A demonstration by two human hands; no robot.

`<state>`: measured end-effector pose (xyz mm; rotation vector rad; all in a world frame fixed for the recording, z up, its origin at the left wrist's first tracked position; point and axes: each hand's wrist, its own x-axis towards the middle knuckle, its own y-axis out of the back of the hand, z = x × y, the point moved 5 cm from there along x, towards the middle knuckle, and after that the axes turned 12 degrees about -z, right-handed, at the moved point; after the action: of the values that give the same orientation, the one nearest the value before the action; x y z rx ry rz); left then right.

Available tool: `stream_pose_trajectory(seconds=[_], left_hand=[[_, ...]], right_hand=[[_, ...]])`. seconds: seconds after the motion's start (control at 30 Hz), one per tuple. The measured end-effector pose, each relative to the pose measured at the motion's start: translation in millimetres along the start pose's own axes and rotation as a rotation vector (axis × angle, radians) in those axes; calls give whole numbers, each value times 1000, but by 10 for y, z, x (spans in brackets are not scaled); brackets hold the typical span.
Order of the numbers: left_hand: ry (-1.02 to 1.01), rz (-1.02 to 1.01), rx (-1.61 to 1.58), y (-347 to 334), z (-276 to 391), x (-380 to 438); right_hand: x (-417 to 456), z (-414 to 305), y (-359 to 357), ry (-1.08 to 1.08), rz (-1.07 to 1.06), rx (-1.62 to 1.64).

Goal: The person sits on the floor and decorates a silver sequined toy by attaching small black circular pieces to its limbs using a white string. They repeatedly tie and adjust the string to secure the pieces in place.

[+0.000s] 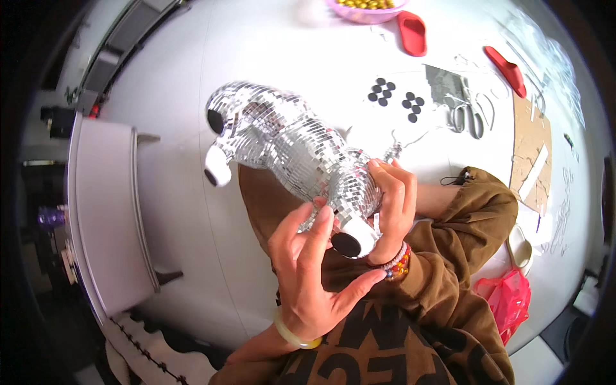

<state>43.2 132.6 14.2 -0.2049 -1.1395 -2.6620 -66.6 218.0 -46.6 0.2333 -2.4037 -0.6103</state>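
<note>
A figure covered in small mirror tiles (pixel 308 149) lies tilted across my lap, with white limb ends that carry black round pads. My right hand (pixel 392 207), with beaded bracelets at the wrist, grips its near end from the right. On the other side, my left hand (pixel 308 264) has its fingers spread and its thumb held away; the fingertips are at the tiles beside the nearest white end (pixel 368 233). Whether they press on the figure is hard to tell. Several black discs (pixel 380 91) lie in two groups on the floor beyond the figure.
Scissors (pixel 468 120) lie by a dark sheet (pixel 443 84) and a brown board (pixel 532 149) with scraps. Farther off are red slippers (pixel 412 33) and a pink basin (pixel 368 15) of gold balls. White furniture (pixel 108 211) stands left; a pink plastic bag (pixel 510 301) lies right.
</note>
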Motion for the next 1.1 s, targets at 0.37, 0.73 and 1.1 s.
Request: stream_pose_trajectory(seconds=[0.37, 0.73, 1.1], left_hand=[[107, 110, -100, -381, -178, 479], [108, -250, -506, 20, -716, 816], [-226, -465, -369, -287, -513, 985]], right_hand=[[107, 8, 373, -359, -250, -379], [-101, -314, 1223, -383, -524, 103], [121, -80, 740, -496, -402, 210]])
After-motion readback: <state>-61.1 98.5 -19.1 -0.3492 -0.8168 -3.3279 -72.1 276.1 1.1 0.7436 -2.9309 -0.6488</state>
